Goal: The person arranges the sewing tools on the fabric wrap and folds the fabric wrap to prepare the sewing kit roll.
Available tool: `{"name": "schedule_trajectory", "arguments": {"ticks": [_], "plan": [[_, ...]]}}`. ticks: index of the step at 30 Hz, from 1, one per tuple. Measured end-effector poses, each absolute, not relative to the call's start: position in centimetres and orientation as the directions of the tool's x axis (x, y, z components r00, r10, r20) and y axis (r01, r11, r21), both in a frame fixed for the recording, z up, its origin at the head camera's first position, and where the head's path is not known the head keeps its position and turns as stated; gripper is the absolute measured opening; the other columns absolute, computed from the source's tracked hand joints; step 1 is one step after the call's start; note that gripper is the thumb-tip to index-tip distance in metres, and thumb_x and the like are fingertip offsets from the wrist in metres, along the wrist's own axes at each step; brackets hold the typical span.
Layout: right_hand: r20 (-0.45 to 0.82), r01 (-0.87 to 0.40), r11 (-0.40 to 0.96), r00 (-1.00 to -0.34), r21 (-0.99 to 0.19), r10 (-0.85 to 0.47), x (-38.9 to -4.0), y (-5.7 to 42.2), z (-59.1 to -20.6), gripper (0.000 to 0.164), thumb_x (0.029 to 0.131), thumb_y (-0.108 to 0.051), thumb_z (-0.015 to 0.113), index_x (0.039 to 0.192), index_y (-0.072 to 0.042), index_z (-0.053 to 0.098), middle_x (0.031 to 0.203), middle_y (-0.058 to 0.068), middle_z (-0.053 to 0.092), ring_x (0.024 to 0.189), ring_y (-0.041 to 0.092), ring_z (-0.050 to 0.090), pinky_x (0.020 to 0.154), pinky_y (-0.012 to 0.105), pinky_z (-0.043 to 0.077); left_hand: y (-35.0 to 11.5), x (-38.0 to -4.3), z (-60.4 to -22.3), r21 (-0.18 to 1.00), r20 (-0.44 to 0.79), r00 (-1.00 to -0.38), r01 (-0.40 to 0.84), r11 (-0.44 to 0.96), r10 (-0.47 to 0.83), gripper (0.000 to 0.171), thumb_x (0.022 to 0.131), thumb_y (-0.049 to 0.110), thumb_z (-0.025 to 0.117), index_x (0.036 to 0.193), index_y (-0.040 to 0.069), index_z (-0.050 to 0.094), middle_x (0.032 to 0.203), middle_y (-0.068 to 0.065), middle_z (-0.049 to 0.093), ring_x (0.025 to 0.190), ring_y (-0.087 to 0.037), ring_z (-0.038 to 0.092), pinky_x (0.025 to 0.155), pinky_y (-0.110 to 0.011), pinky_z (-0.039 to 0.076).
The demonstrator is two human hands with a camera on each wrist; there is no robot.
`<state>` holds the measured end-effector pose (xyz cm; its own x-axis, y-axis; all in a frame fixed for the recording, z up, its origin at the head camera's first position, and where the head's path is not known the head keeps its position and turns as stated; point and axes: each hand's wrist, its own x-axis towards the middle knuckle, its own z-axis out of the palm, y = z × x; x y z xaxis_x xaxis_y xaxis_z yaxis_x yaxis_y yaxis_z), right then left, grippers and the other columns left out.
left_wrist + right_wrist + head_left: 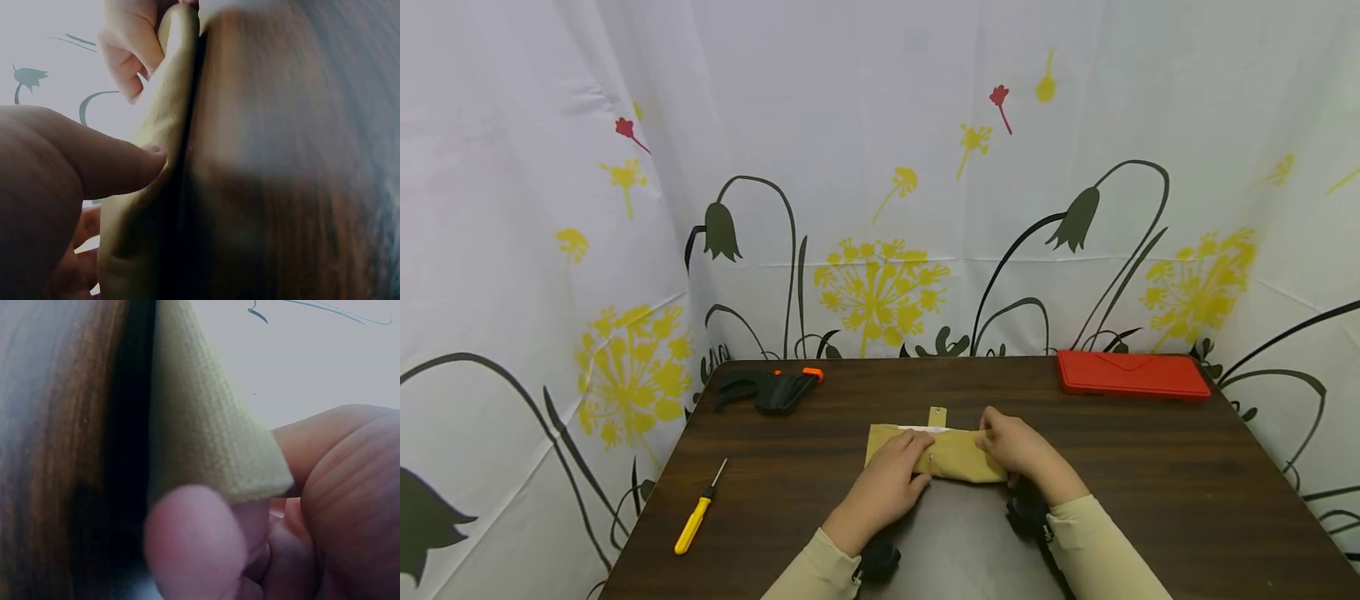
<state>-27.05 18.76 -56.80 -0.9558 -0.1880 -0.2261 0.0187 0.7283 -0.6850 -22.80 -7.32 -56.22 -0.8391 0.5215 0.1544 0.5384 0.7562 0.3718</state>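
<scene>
A tan pouch (958,457) with a snap tab (937,416) at its far edge lies in front of me in the head view. A strip of white shows along its opening. My left hand (891,475) holds the pouch's left part, fingers over its upper face and thumb (128,165) against the near side. At the right end, my right hand (1018,450) pinches the pouch; the right wrist view shows a fingertip (194,540) close up beside the fabric corner (250,469). What lies inside the pouch is hidden.
On the dark wooden table (790,500), a yellow-handled screwdriver (698,512) lies to the left. A black hand tool with orange tips (775,390) is at the back left, and a red case (1131,375) at the back right. A flowered curtain (880,167) hangs behind.
</scene>
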Motion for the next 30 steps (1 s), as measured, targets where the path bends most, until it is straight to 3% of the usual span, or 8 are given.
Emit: {"name": "schedule_trajectory", "arguments": {"ticks": [4,9,11,13,16,19,24,30], "plan": [[-0.188,-0.04,0.735,-0.956,-0.677,-0.225,-27.0,18.9,-56.5,0.014,0.106,-0.014,0.07,0.107,-0.012,0.056,0.095,0.019,0.068,0.045,0.027,0.061,0.04,0.039,0.054,-7.5,-23.1,-56.5,0.381,0.126,-0.839,0.534,0.755,0.529,0.053,0.103,0.021,0.076,0.153,0.013,0.058,0.157,-0.007,0.06,0.148,-0.028,0.057,0.122,-0.048,0.048],[0.07,-0.189,0.814,-0.981,-0.55,-0.181,-27.0,18.4,-55.9,0.017,0.1,-0.019,0.077,0.106,-0.013,0.062,0.095,0.009,0.063,0.067,0.021,0.06,0.061,0.041,0.054,-7.7,-23.2,-57.0,0.374,0.13,-0.834,0.543,0.752,0.537,0.055,0.102,0.021,0.078,0.152,0.014,0.059,0.159,-0.009,0.058,0.152,-0.03,0.054,0.124,-0.05,0.046],[0.167,-0.199,0.787,-0.978,-0.584,-0.124,-27.0,17.7,-55.4,0.015,0.099,-0.018,0.077,0.108,-0.012,0.066,0.096,0.008,0.061,0.076,0.02,0.058,0.069,0.039,0.05,-7.7,-23.2,-57.2,0.37,0.144,-0.832,0.548,0.75,0.536,0.054,0.101,0.019,0.079,0.151,0.014,0.06,0.157,-0.009,0.059,0.153,-0.034,0.053,0.124,-0.056,0.045],[0.144,-0.163,0.652,-0.986,-0.741,-0.083,-26.9,16.7,-54.7,0.016,0.102,-0.014,0.073,0.116,-0.009,0.068,0.099,0.009,0.063,0.078,0.021,0.063,0.067,0.037,0.053,-7.7,-23.1,-57.3,0.364,0.149,-0.83,0.552,0.75,0.538,0.053,0.1,0.017,0.079,0.15,0.015,0.06,0.156,-0.009,0.06,0.154,-0.038,0.052,0.124,-0.062,0.043],[0.023,-0.072,0.345,-0.989,-0.936,-0.144,-27.0,15.7,-54.7,0.031,0.109,-0.014,0.065,0.137,-0.002,0.061,0.116,0.017,0.064,0.089,0.021,0.071,0.068,0.032,0.058,-7.7,-23.1,-57.3,0.348,0.151,-0.823,0.563,0.749,0.548,0.051,0.1,0.012,0.078,0.148,0.015,0.06,0.154,-0.008,0.062,0.153,-0.038,0.052,0.123,-0.067,0.042],[-0.129,0.106,0.112,-0.967,-0.988,-0.22,-26.9,15.0,-55.3,0.051,0.113,-0.015,0.058,0.158,0.003,0.042,0.141,0.028,0.055,0.102,0.027,0.076,0.074,0.034,0.065,-7.9,-23.0,-57.0,0.323,0.14,-0.807,0.584,0.744,0.573,0.052,0.098,0.007,0.078,0.146,0.014,0.06,0.151,-0.006,0.063,0.151,-0.034,0.054,0.124,-0.064,0.042],[-0.235,0.247,-0.018,-0.939,-0.969,-0.25,-27.1,14.8,-56.6,0.064,0.115,-0.013,0.052,0.168,0.007,0.021,0.163,0.036,0.037,0.105,0.023,0.075,0.089,0.033,0.066,-8.1,-22.9,-56.6,0.297,0.108,-0.802,0.589,0.751,0.587,0.054,0.099,0.005,0.076,0.149,0.009,0.055,0.154,-0.012,0.062,0.154,-0.034,0.052,0.127,-0.057,0.041],[-0.242,0.271,-0.068,-0.928,-0.96,-0.285,-27.5,15.1,-57.7,0.067,0.114,-0.012,0.054,0.168,0.009,0.02,0.162,0.035,0.041,0.093,0.016,0.07,0.077,0.026,0.063,-8.1,-22.9,-56.8,0.283,0.12,-0.812,0.58,0.764,0.572,0.055,0.099,0.004,0.075,0.149,0.005,0.052,0.152,-0.017,0.065,0.153,-0.035,0.054,0.126,-0.054,0.043]]}}
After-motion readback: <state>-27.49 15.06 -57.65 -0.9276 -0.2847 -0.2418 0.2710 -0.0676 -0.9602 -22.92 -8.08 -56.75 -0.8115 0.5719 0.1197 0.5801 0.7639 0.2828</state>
